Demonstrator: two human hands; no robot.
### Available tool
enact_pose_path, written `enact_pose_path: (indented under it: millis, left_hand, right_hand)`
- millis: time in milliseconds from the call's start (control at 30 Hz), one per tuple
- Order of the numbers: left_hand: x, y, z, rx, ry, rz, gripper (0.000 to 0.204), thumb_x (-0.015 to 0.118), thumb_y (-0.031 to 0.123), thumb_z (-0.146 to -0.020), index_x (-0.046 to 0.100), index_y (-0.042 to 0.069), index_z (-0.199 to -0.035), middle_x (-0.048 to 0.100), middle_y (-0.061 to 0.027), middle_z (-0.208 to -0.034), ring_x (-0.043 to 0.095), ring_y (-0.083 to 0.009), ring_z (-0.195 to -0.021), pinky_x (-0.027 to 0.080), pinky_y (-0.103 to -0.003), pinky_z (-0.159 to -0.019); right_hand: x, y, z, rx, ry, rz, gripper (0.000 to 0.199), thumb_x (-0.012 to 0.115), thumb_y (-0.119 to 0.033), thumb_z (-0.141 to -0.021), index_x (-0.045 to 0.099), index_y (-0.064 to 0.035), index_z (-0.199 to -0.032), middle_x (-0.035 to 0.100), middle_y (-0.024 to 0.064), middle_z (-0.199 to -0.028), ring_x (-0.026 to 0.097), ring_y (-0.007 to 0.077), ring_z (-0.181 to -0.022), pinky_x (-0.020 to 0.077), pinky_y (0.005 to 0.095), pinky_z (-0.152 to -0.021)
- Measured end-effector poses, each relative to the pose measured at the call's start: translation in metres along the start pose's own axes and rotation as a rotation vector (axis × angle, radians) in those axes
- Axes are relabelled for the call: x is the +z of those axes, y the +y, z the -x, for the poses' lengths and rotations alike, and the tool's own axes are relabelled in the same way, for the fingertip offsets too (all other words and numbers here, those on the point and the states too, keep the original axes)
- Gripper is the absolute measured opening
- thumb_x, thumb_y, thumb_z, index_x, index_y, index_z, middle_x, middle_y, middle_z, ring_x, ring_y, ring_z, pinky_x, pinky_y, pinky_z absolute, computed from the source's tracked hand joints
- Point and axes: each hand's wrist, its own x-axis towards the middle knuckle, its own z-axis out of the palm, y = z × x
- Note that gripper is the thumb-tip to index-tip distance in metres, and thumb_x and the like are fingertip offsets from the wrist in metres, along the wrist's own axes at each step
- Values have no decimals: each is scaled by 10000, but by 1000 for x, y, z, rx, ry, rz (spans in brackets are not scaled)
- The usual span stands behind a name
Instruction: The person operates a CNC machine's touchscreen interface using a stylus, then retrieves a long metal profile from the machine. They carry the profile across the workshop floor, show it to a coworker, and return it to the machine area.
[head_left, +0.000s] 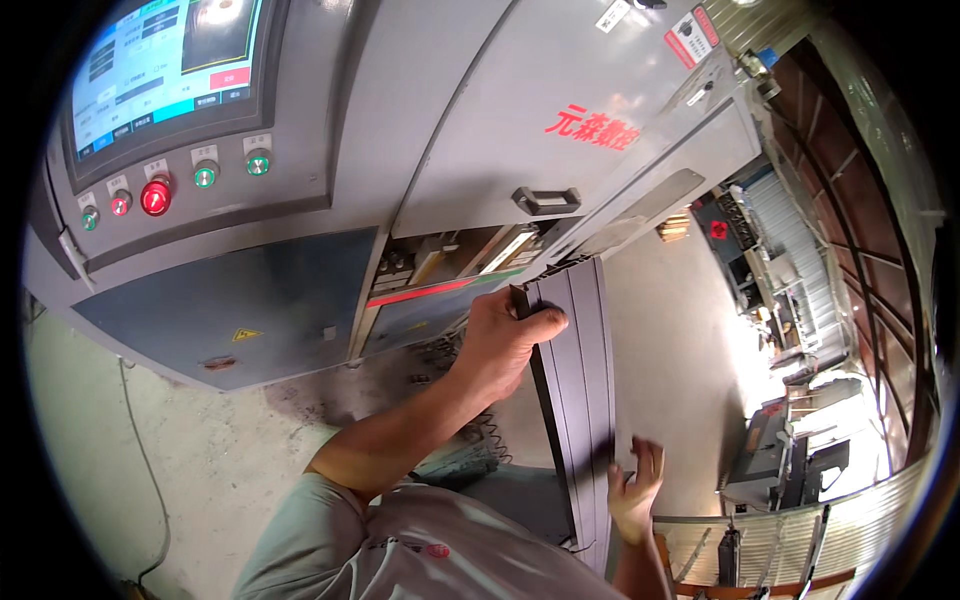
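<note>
A long grey metal profile [580, 380] with lengthwise grooves runs from the machine's opening [450, 260] back toward my body. My left hand [505, 340] is closed around its left edge near the far end, with the thumb lying over the top face. Just beyond that hand, the profile's cut end shows a hollow, ribbed section close to the opening. Beside the right edge, lower down, my right hand [637, 495] has its fingers apart and partly bent. Its thumb is near the profile; whether it touches I cannot tell.
Ahead stands a big grey machine with a cover and black handle [546, 201]. At its left are a lit screen [160, 70], a red button [156, 196] and several smaller ones. A dark cable [150, 480] crosses the floor at left. Workbench equipment [770, 450] stands at right.
</note>
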Motion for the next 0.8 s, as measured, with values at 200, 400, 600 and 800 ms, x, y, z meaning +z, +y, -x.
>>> enact_pose_path:
  millis: [200,400,600,800]
  left_hand:
    - [-20,1,-9,18,89,-12,231,681,-46,-765,636,-30,-991,633,-28,-887,580,-98,-767,466,-276,-695]
    - [-40,-3,-12,-63,150,-79,279,618,-9,-833,593,-74,-1103,662,-114,-998,666,-194,-880,545,-335,-775]
    - [-46,-3,-13,-54,247,-141,276,616,15,-842,589,-85,-1098,665,-135,-1001,680,-216,-866,560,-358,-768]
    - [-64,2,-5,-100,362,-161,229,628,30,-834,612,-64,-1042,678,-128,-943,681,-210,-808,550,-333,-703]
  right_hand:
    - [30,90,156,208,-207,103,1061,650,-714,-742,364,79,-1385,457,292,-1294,454,476,-1192,348,548,-1027]
    - [22,113,154,337,-351,-236,1063,559,-792,-748,418,65,-1361,517,277,-1251,512,447,-1158,413,507,-970]
    - [25,133,173,447,-357,-210,649,710,-51,-689,497,38,-1296,540,248,-1228,527,417,-1142,437,472,-978]
    - [29,198,288,874,-101,379,520,604,-361,-939,532,31,-1273,522,226,-1267,501,402,-1151,411,487,-989]
